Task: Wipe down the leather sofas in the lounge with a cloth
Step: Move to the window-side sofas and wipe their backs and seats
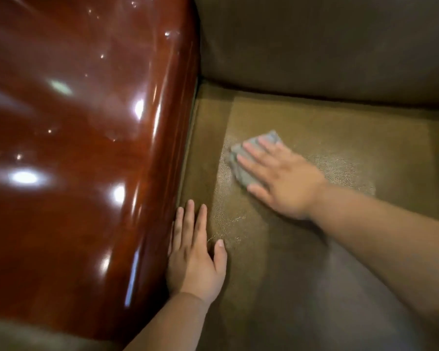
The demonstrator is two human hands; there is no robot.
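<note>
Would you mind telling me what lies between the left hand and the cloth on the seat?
Only bare seat leather in the head view, between the left hand and the cloth.

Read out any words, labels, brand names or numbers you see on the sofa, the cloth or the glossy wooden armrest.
None: no text shows anywhere.
The grey cloth under the right hand shows no tag or print.
The brown leather seat and the wooden armrest beside the left hand carry only grain and light reflections.
</note>
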